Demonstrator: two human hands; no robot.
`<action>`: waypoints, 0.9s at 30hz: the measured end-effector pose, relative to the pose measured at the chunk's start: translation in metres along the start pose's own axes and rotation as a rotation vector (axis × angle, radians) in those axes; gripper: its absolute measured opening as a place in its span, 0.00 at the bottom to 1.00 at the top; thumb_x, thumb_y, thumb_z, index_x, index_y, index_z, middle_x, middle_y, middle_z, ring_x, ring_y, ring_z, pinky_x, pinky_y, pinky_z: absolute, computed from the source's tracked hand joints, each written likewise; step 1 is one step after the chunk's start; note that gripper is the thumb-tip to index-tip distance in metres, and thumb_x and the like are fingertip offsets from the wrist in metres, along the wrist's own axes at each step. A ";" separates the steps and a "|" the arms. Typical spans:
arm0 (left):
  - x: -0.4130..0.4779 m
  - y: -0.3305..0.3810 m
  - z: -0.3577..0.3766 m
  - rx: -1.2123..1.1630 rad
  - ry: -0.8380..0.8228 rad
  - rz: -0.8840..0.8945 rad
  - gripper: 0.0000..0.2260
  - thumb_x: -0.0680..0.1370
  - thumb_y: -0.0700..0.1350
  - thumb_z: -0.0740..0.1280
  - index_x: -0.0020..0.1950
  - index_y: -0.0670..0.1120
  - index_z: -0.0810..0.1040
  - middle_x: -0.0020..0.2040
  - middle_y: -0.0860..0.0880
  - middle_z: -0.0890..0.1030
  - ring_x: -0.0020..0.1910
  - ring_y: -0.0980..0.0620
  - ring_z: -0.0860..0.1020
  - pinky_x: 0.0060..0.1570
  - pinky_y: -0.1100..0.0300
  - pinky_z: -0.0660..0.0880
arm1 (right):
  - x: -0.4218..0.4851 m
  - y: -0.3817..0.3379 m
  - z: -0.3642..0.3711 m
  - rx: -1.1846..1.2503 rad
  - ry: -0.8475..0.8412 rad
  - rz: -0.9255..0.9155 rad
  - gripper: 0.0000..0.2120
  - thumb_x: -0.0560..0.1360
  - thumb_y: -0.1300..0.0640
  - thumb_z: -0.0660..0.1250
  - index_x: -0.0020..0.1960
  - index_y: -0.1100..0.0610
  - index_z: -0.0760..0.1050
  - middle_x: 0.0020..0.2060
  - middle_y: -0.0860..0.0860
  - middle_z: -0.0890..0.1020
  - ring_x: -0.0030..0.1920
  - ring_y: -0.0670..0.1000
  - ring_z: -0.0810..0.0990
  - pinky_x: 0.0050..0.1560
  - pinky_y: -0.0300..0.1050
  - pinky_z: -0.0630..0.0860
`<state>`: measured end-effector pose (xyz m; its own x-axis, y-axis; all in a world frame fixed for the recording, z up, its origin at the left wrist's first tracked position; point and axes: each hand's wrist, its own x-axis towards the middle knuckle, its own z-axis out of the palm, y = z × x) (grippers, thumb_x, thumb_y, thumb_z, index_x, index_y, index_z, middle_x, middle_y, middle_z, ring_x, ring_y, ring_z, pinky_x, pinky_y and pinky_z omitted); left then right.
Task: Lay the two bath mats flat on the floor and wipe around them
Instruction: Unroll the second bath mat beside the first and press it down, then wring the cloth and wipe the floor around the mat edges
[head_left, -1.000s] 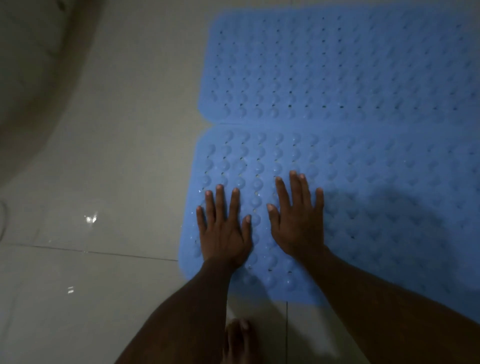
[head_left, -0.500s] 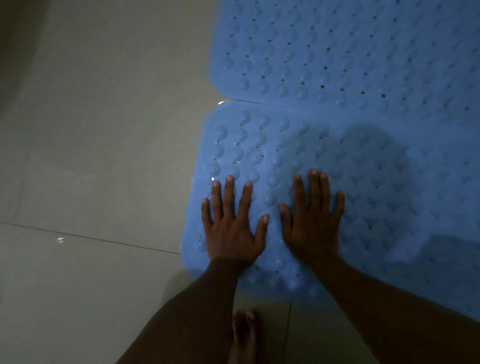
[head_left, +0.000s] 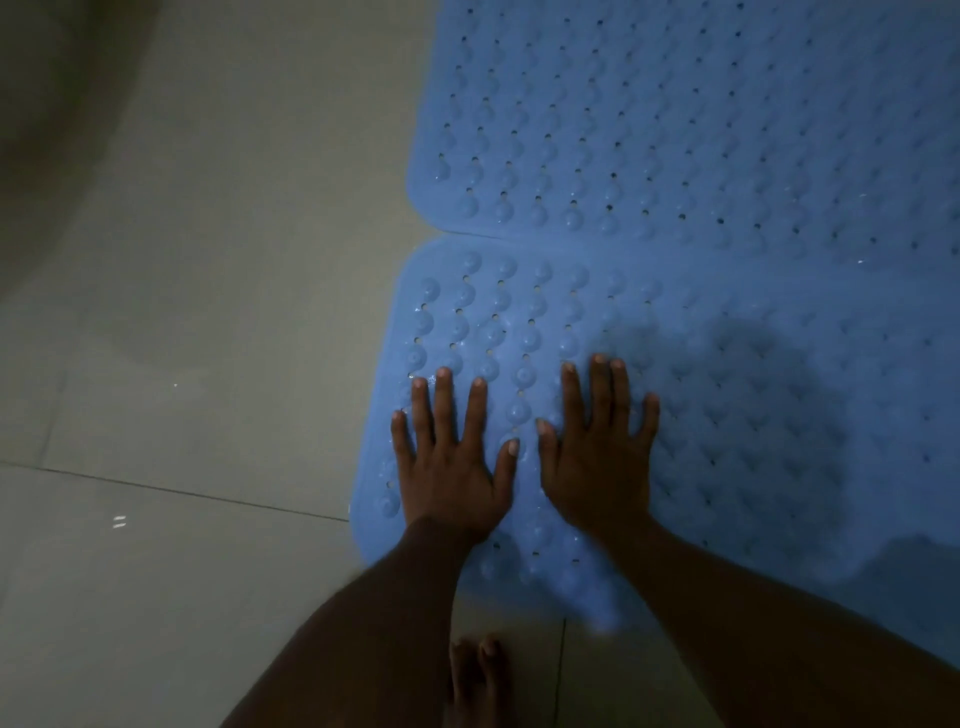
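Both palms down, fingers spread wide, holding nothing: left hand (head_left: 449, 467) and right hand (head_left: 597, 457) flat on the near blue rubber bath mat with suction bumps (head_left: 727, 415), edge to edge with the second blue bumpy mat (head_left: 675, 130) on the pale tiled floor (head_left: 208, 312). Best to press outward toward the corners, probably. Far right edges cut off, dim lighting, no cloth anywhere in sight.

1. The scene is dim with a bluish-grey cast.
2. A soft dark shadow falls on the near mat (head_left: 753, 405), right of the hands.
3. Small glints mark the floor (head_left: 156, 545) tiles.
4. The near mat's edge is smeared; corners darken.
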<state>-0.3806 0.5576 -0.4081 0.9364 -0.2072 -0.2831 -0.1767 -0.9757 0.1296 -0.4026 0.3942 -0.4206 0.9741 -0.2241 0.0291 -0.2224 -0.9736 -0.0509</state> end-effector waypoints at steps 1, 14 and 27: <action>0.000 0.001 -0.002 0.003 -0.018 -0.004 0.34 0.82 0.66 0.48 0.84 0.53 0.43 0.83 0.44 0.37 0.81 0.42 0.35 0.78 0.37 0.42 | 0.000 0.000 -0.001 0.006 -0.007 0.003 0.31 0.81 0.43 0.53 0.80 0.55 0.59 0.79 0.60 0.60 0.80 0.61 0.56 0.74 0.69 0.53; 0.016 0.099 -0.105 0.097 -0.221 -0.027 0.34 0.82 0.66 0.45 0.81 0.56 0.33 0.83 0.42 0.36 0.80 0.38 0.34 0.77 0.36 0.35 | 0.054 0.117 -0.129 0.122 -0.223 -0.050 0.31 0.79 0.38 0.49 0.76 0.53 0.65 0.72 0.55 0.71 0.76 0.55 0.65 0.72 0.59 0.60; 0.090 0.268 -0.438 0.210 0.107 0.394 0.39 0.79 0.62 0.65 0.83 0.56 0.46 0.78 0.41 0.64 0.75 0.37 0.67 0.72 0.40 0.66 | 0.163 0.230 -0.455 0.131 0.127 0.016 0.22 0.80 0.43 0.63 0.70 0.52 0.73 0.67 0.52 0.76 0.68 0.56 0.73 0.67 0.52 0.70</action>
<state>-0.2107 0.3091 0.0170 0.8095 -0.5677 -0.1498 -0.5730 -0.8195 0.0092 -0.3134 0.1140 0.0262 0.9558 -0.2509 0.1531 -0.2223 -0.9579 -0.1819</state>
